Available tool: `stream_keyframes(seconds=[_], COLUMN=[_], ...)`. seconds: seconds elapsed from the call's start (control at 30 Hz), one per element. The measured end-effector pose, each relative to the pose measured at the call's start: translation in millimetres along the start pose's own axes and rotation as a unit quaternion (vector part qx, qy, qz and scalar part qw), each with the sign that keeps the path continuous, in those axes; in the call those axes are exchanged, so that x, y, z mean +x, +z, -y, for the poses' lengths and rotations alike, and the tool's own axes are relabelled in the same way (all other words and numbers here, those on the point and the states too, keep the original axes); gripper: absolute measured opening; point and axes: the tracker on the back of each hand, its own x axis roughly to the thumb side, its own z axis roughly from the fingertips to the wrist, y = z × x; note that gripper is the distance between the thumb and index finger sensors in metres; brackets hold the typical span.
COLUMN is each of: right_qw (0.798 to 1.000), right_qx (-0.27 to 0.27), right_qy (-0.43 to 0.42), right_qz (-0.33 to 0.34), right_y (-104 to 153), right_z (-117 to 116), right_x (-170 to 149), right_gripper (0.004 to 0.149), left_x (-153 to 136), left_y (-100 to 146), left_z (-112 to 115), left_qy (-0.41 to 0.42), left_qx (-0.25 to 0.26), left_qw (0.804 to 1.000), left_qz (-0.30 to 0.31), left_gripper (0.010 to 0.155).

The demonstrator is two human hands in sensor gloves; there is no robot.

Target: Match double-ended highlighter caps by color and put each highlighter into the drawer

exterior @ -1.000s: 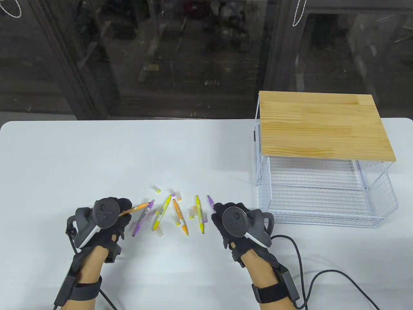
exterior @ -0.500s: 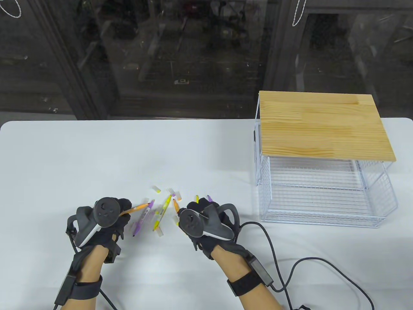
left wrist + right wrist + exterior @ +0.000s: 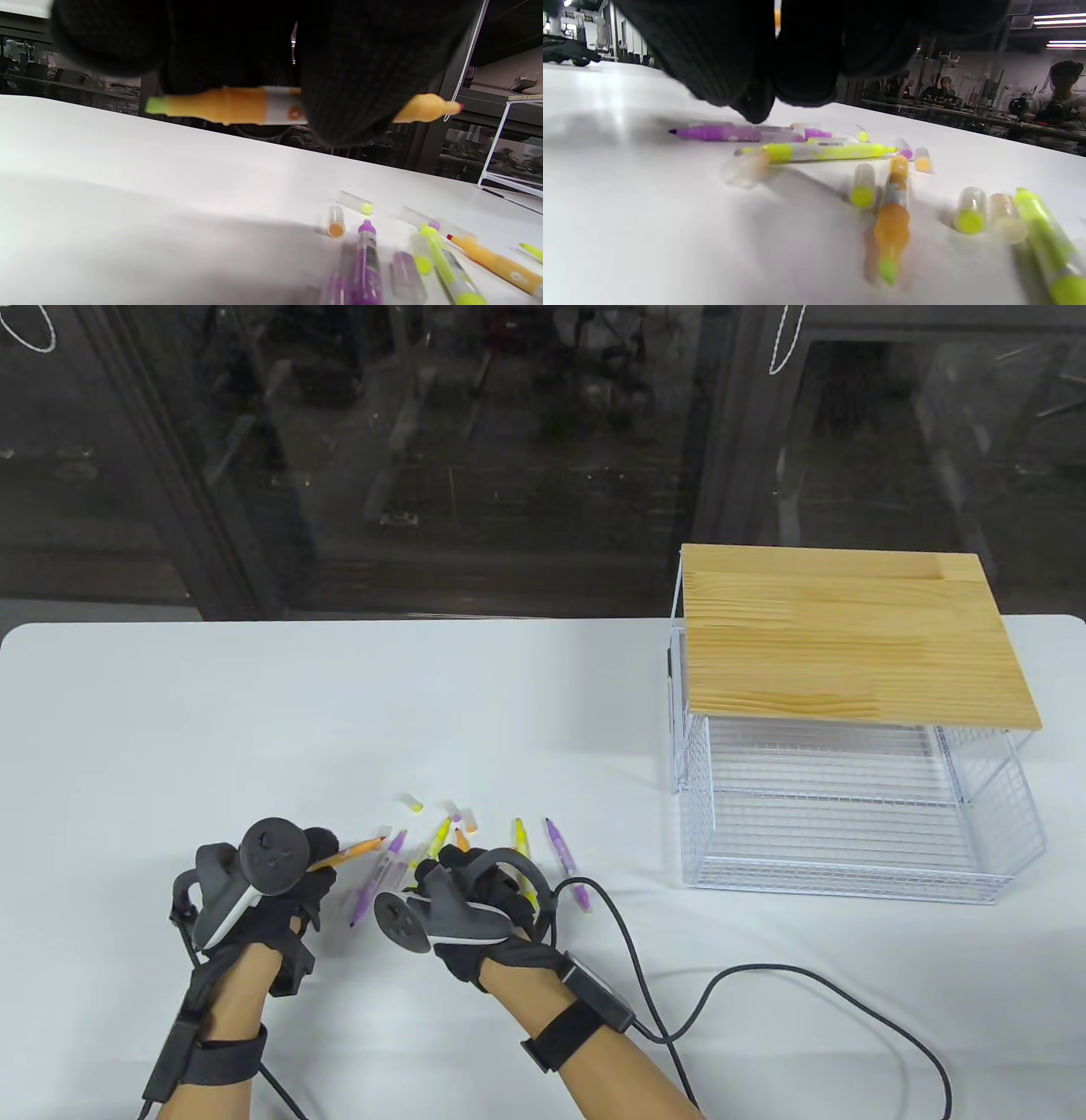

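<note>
Highlighter, orange [image 3: 237,106]: uncapped at both ends, held level above tabletop by left hand [image 3: 271,891], fingers curled round the barrel, prob. so either tip can take a cap. Body is orange w/ white label band; one tip reads greenish, other reddish. Right hand [image 3: 475,899] hovers low over the loose highlighters [image 3: 814,151] & clear caps [image 3: 863,186] near tabletop's front edge, approx. centre; whether its fingers pinch anything can't be told. Caps show colour plugs: yellow, orange, purple. Wire drawer [image 3: 848,831] stands pulled out under its wooden top [image 3: 848,636] at right side, holding nothing visible.
</note>
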Motion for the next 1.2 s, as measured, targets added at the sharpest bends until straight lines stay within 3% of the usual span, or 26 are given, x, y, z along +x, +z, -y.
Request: stream_keyframes(seconds=[0.5,1.2], right_qw=[0.999,0.996], right_qx=[0.0,-0.026], right_qy=[0.024,0.048], right_qz=[0.023,0.068], right_y=[4,0], right_z=[-6,-18], right_x=[-2,1], right_gripper=[0.039,0.051], left_x=[0,0], left_y=[-2,-2], left_z=[2,3], left_qy=[0.002,0.0], left_qx=[-0.007,-0.012], left_qw=[1.0,1.0], left_qz=[-0.004,-0.004], left_gripper=[0.048,0.048])
